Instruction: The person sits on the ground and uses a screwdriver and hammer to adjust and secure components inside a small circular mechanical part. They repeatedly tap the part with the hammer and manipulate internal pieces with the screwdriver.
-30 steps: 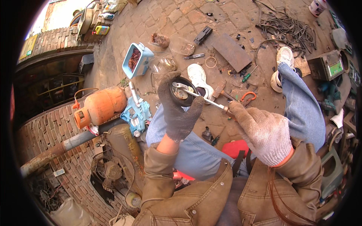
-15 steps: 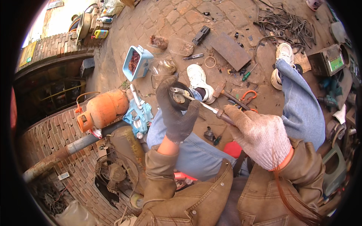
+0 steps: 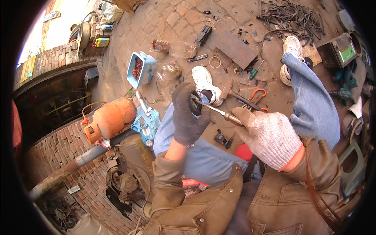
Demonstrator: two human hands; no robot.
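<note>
My left hand (image 3: 189,115), in a dark grey glove, is closed round a black round part (image 3: 194,105), with fingers and thumb covering most of it. In a pale knitted glove, my right hand (image 3: 270,137) grips the brown handle of a screwdriver (image 3: 215,109). The metal shaft points left and its end meets the round part at the left fingers; the exact contact is hidden. Both hands are above my knees. Beyond them on the ground lie a hammer (image 3: 243,100) and an orange-handled cutting tool (image 3: 259,94).
A flat metal plate (image 3: 236,53), a green-handled screwdriver (image 3: 255,71) and a cable heap (image 3: 293,20) lie ahead. At left are a blue bin (image 3: 146,74) with reddish scraps, an orange gas cylinder (image 3: 114,119) and a long pipe (image 3: 88,155). A dark metal box (image 3: 337,51) stands right.
My left hand has turned the round part, so its open face shows less and the fingers hide more of it. The screwdriver still points into it. The whole view has shifted slightly.
</note>
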